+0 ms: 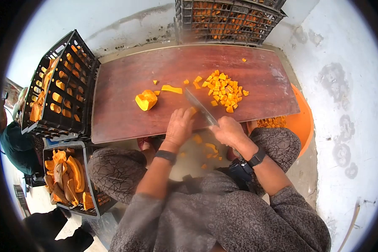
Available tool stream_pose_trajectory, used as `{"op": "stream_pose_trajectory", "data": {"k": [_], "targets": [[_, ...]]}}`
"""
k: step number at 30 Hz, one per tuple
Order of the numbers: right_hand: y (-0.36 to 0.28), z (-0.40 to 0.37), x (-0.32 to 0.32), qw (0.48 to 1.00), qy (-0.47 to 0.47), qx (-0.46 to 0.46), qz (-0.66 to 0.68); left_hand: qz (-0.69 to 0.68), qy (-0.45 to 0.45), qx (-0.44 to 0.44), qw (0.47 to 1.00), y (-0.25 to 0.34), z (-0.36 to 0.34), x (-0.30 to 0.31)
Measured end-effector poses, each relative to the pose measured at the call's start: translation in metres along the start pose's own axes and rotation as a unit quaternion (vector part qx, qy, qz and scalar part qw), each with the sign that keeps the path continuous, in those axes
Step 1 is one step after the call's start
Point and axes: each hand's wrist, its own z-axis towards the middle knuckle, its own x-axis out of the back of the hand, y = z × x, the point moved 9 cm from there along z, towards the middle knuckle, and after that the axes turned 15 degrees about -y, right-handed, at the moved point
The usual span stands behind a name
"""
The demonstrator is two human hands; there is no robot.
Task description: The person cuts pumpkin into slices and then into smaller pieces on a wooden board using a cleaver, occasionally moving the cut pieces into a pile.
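Note:
My right hand [230, 133] is closed round the handle of a kitchen knife [200, 108], whose blade slants up and left over the board's near edge. Just left of the blade, my left hand [179, 126] has its fingers bent over a small pumpkin piece [193, 110], mostly hidden by them. A pile of pumpkin cubes [225, 89] lies right of the knife on the reddish-brown board [126, 84]. To the left of the blade are a large pumpkin chunk [146, 100] and a pumpkin strip [171, 89].
An orange tub [305, 119] with cut pumpkin stands under the board's right end. Black crates [77, 80] of pumpkin rise at the left, and stacked crates [235, 21] stand behind. A lower crate [88, 176] holds pumpkin slices. Another person [19, 147] is at the far left.

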Motion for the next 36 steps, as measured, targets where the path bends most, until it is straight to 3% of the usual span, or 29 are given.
{"op": "stream_pose_trajectory", "data": {"k": [6, 12, 15, 17, 20, 24, 27, 32, 36], "targets": [[-0.011, -0.002, 0.009, 0.999, -0.013, 0.008, -0.043, -0.009, 0.032, -0.016, 0.999, -0.001, 0.001, 0.002], [-0.021, -0.002, 0.014, 0.993, -0.105, -0.009, 0.045, -0.034, 0.049, -0.020, 0.998, -0.004, 0.002, 0.003], [-0.029, 0.000, 0.019, 0.991, -0.132, -0.028, 0.014, -0.037, 0.047, -0.015, 0.998, -0.007, 0.004, 0.000], [-0.030, -0.002, 0.023, 0.986, -0.141, -0.091, 0.008, -0.045, 0.062, -0.017, 0.997, -0.009, 0.004, 0.000], [-0.024, 0.017, 0.014, 0.984, -0.158, -0.077, -0.004, -0.040, 0.065, -0.022, 0.997, -0.007, 0.003, 0.002], [-0.021, 0.039, -0.008, 0.986, -0.140, -0.088, 0.003, -0.050, 0.058, -0.024, 0.997, -0.009, 0.005, 0.000], [-0.027, 0.043, -0.012, 0.996, -0.077, -0.031, -0.033, -0.047, 0.057, -0.025, 0.997, -0.008, 0.002, 0.002], [0.007, 0.041, -0.008, 0.980, -0.038, -0.051, 0.191, -0.042, 0.063, -0.018, 0.997, -0.005, 0.003, 0.003], [0.006, 0.034, -0.005, 0.987, -0.044, -0.024, 0.150, -0.014, 0.077, -0.013, 0.997, -0.002, 0.001, 0.007]]}}
